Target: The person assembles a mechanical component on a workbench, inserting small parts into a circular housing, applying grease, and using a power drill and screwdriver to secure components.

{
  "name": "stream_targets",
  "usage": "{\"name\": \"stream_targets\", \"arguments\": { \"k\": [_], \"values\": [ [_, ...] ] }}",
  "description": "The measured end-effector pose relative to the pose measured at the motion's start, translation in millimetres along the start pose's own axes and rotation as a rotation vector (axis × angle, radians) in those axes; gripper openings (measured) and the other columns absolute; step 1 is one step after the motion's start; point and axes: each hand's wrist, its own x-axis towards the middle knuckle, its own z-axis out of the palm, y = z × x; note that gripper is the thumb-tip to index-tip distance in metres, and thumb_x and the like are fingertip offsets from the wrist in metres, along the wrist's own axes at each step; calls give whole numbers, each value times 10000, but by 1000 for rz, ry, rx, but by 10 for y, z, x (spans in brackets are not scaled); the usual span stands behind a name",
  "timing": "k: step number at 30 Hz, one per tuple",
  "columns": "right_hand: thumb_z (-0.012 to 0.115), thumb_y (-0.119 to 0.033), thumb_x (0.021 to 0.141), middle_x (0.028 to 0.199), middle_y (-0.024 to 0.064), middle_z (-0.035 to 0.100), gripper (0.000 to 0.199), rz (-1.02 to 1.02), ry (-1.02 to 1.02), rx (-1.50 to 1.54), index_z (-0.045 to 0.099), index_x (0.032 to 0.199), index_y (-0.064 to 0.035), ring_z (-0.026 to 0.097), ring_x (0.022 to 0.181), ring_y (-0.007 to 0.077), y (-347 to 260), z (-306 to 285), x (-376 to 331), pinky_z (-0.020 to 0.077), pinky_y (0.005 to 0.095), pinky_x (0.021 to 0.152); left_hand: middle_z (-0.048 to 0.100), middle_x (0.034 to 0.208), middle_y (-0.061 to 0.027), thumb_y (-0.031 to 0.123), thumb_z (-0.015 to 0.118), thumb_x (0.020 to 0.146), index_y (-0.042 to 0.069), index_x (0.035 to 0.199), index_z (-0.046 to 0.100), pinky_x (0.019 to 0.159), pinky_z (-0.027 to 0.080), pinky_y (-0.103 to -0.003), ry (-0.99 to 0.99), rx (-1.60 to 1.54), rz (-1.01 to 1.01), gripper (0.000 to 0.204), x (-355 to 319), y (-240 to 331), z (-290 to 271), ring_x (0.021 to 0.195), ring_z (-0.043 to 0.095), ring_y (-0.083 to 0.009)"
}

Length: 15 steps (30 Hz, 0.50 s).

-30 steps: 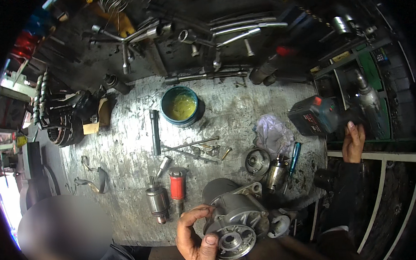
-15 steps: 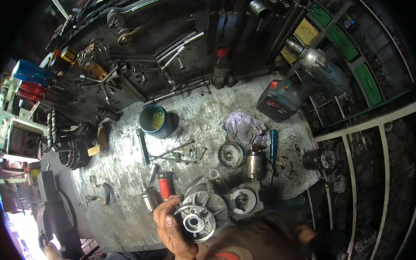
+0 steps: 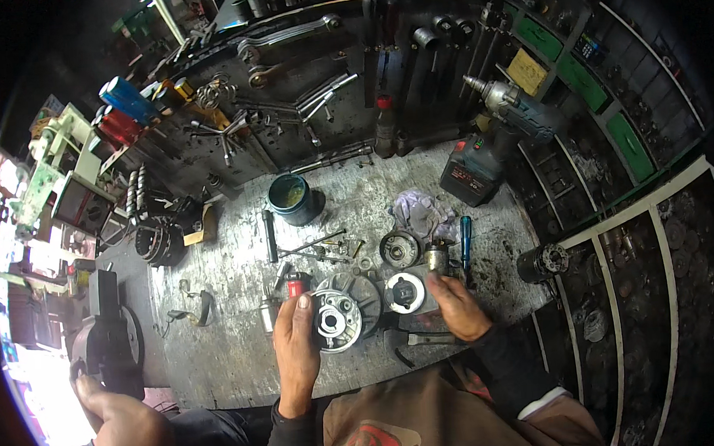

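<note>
Upright at the near edge of the bench, a cast metal starter housing (image 3: 359, 299) faces me with its round flanged end and a white-rimmed round opening beside it. My left hand (image 3: 297, 347) is closed around the flange's left side, thumb up. On the opposite side my right hand (image 3: 458, 308) grips the housing's right end; its fingertips are partly hidden. Just below the housing lies a hammer (image 3: 432, 338). A metal cylinder (image 3: 437, 256) and a round metal cap (image 3: 399, 250) sit behind it. A red cylinder (image 3: 296, 286) stands beside my left thumb.
Long bolts (image 3: 314, 243) lie mid-bench near a dark teal cup (image 3: 291, 200). At the right are a blue-handled screwdriver (image 3: 465, 241), a crumpled rag (image 3: 421, 213) and a cordless impact wrench (image 3: 483, 164). A bench grinder (image 3: 108, 333) and a bare limb (image 3: 117, 417) are at the left.
My right hand has come up from the lower right onto the housing. The housing has turned and sits farther from my body. The hammer now shows in front of it. The view has shifted.
</note>
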Motion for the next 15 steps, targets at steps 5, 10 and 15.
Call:
{"name": "stream_targets", "arguments": {
  "k": [5,10,15],
  "values": [
    [633,-603,1023,812,17,678,576,-9,24,9,713,972,-35,613,592,95,-287,307,-106,470,243,490,585,872,-12,320,523,1120,-28,1109,658,755,428,-285,55,-180,54,374,-275,298,64,820,495,-94],
    [640,-586,1023,709,8,663,587,-71,-58,-162,731,858,-30,595,561,83,-607,300,-411,437,237,482,626,922,-39,339,517,1105,-37,1139,619,789,441,-271,92,-212,95,391,-784,396,-79,868,536,-98],
    [652,-548,1038,661,-13,626,584,-99,-76,-226,716,793,-22,567,579,60,-510,294,-300,418,248,496,632,1008,-66,390,511,1117,-32,1164,610,859,464,-291,121,-195,37,436,-892,102,-35,952,553,-118]
  ]
}}
